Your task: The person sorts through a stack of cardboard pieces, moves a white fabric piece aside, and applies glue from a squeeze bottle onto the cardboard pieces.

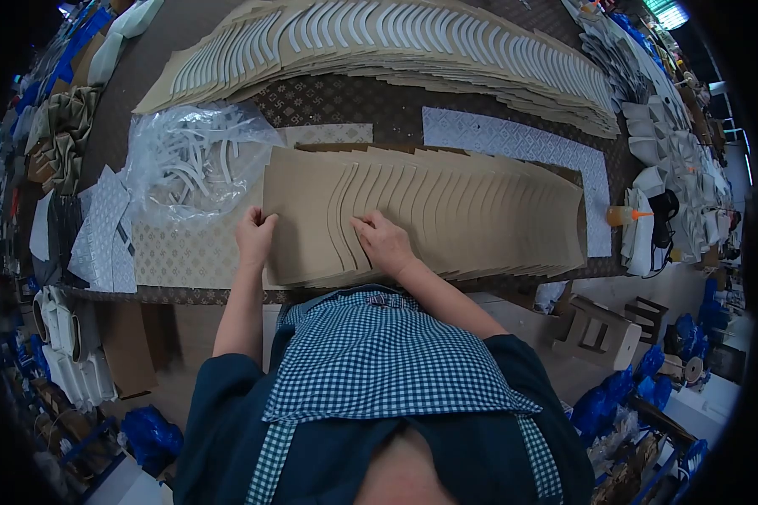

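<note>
In front of me on the table lies a fanned row of tan cardboard-like sheets, overlapping one another, with dark curved lines across them. My left hand is at the left edge of the leftmost sheet, thumb and fingers closed on that edge. My right hand rests over the sheets beside the first curved lines, its fingers curled and pressed together. Whatever lies between those right fingertips is hidden or too small to make out. Behind my left hand is a clear plastic bag with white curved strips in it.
Across the back lies a long fanned stack of tan pieces bearing white curved strips. Patterned light sheets lie beyond the row. An orange-tipped glue bottle is at the right. Below the table edge stands a stool.
</note>
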Motion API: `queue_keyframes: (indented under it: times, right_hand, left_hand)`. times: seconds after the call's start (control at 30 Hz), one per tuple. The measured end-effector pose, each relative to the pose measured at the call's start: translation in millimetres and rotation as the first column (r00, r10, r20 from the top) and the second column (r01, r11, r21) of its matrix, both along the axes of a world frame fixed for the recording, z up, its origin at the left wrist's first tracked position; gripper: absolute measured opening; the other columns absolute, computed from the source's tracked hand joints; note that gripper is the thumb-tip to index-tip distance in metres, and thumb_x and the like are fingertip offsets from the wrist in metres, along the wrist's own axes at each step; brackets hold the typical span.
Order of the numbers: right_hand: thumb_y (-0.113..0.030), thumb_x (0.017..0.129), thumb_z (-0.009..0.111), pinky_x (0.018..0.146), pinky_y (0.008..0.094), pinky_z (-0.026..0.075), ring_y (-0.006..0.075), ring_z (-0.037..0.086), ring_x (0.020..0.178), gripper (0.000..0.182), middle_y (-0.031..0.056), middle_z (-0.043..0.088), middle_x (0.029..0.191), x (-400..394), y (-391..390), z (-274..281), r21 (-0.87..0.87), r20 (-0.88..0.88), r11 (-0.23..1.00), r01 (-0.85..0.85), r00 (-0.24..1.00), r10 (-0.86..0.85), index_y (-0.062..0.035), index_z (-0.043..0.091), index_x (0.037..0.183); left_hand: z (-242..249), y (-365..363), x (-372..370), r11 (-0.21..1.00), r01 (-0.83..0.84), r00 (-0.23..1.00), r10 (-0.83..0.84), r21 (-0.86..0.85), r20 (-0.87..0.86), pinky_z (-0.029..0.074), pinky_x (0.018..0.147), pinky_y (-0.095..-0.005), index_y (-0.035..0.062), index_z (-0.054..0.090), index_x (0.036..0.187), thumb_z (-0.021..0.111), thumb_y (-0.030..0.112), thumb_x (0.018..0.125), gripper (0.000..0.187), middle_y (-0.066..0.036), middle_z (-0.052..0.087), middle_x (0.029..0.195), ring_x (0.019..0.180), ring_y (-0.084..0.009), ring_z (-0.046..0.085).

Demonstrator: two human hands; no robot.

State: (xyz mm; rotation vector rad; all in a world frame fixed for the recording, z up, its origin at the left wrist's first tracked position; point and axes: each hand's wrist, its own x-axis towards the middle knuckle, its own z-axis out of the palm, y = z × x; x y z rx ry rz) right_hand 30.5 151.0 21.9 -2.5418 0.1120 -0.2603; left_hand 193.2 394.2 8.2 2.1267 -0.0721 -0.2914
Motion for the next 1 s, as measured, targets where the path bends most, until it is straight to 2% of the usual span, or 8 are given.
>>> queue_keyframes:
  times: [0.03, 0.23, 0.33, 0.43, 0.73, 0.83, 1.0]
  right_hand:
    - [-0.011, 0.083, 0.061, 0.066, 0.0364, 0.054, 0.0237, 0.063, 0.081, 0.028, 0.0047, 0.057, 0.095, -0.1, 0.1, -0.4, 0.000, 0.001, 1.000, 0.001, 1.000, -0.001, -0.0161, 0.067, 0.110]
    - [-0.011, 0.083, 0.061, 0.065, 0.0364, 0.054, 0.0235, 0.063, 0.080, 0.029, 0.0047, 0.057, 0.095, -0.2, 0.0, 0.4, 0.002, -0.008, 1.000, 0.004, 1.000, -0.004, -0.0163, 0.067, 0.110]
    - [-0.011, 0.083, 0.061, 0.065, 0.0362, 0.054, 0.0233, 0.063, 0.080, 0.029, 0.0046, 0.057, 0.095, -0.3, 0.0, 1.1, 0.004, 0.000, 1.000, 0.001, 1.000, -0.001, -0.0165, 0.067, 0.111]
    - [-0.011, 0.083, 0.061, 0.065, 0.0361, 0.054, 0.0233, 0.063, 0.080, 0.029, 0.0046, 0.057, 0.095, -0.3, 0.1, 2.5, 0.007, -0.001, 1.000, 0.000, 1.000, 0.000, -0.0166, 0.067, 0.111]
    - [-0.011, 0.083, 0.060, 0.065, 0.0359, 0.054, 0.0231, 0.064, 0.081, 0.030, 0.0046, 0.057, 0.095, -0.4, -0.3, 1.2, 0.006, 0.008, 1.000, 0.000, 1.000, 0.000, -0.0171, 0.067, 0.112]
    - [-0.011, 0.083, 0.060, 0.065, 0.0359, 0.055, 0.0229, 0.064, 0.080, 0.030, 0.0045, 0.057, 0.095, -0.2, -0.3, 1.5, 0.000, -0.005, 1.000, 0.002, 1.000, -0.002, -0.0174, 0.066, 0.112]
    - [-0.012, 0.083, 0.061, 0.066, 0.0361, 0.055, 0.0229, 0.064, 0.081, 0.031, 0.0043, 0.057, 0.096, -0.6, -0.1, 2.0, -0.009, -0.020, 1.000, 0.002, 1.000, -0.003, -0.0174, 0.066, 0.113]
  left_hand:
    - [1.7, 1.1, -0.3, 0.999, 0.011, 1.000, -0.011, 0.044, 0.010, 0.045, 0.062, -0.0266, 0.0004, 0.061, 0.084, 0.069, 0.014, 0.076, 0.017, -0.002, 0.061, 0.071, 0.065, -0.0088, 0.054]
    - [12.4, 7.7, 1.8, 0.994, -0.035, 0.996, 0.027, -0.101, -0.086, 0.046, 0.063, -0.0269, 0.0000, 0.061, 0.083, 0.069, 0.012, 0.077, 0.016, -0.002, 0.061, 0.074, 0.067, -0.0093, 0.054]
    - [9.5, 11.3, 5.6, 0.998, -0.018, 0.995, 0.012, -0.061, -0.095, 0.045, 0.065, -0.0242, 0.0007, 0.061, 0.086, 0.069, 0.010, 0.077, 0.015, 0.000, 0.061, 0.077, 0.069, -0.0077, 0.053]
    - [4.7, 12.9, 6.0, 0.996, -0.034, 0.995, 0.026, -0.079, -0.092, 0.046, 0.065, -0.0265, 0.0001, 0.061, 0.086, 0.069, 0.011, 0.076, 0.016, -0.002, 0.062, 0.075, 0.068, -0.0092, 0.054]
    - [-1.9, 16.5, 7.5, 0.991, -0.091, 0.996, 0.088, -0.094, -0.033, 0.048, 0.065, -0.0260, 0.0003, 0.064, 0.087, 0.068, 0.012, 0.078, 0.016, -0.002, 0.064, 0.076, 0.068, -0.0087, 0.056]
    - [-3.6, 21.3, 9.7, 0.994, -0.101, 0.994, 0.099, -0.038, -0.055, 0.046, 0.068, -0.0242, 0.0015, 0.063, 0.088, 0.067, 0.012, 0.081, 0.013, 0.000, 0.062, 0.080, 0.072, -0.0074, 0.054]
    - [-11.2, 28.8, 13.0, 0.988, -0.111, 0.992, 0.103, -0.103, -0.078, 0.047, 0.066, -0.0247, 0.0007, 0.065, 0.087, 0.067, 0.012, 0.079, 0.014, 0.000, 0.063, 0.076, 0.070, -0.0077, 0.055]
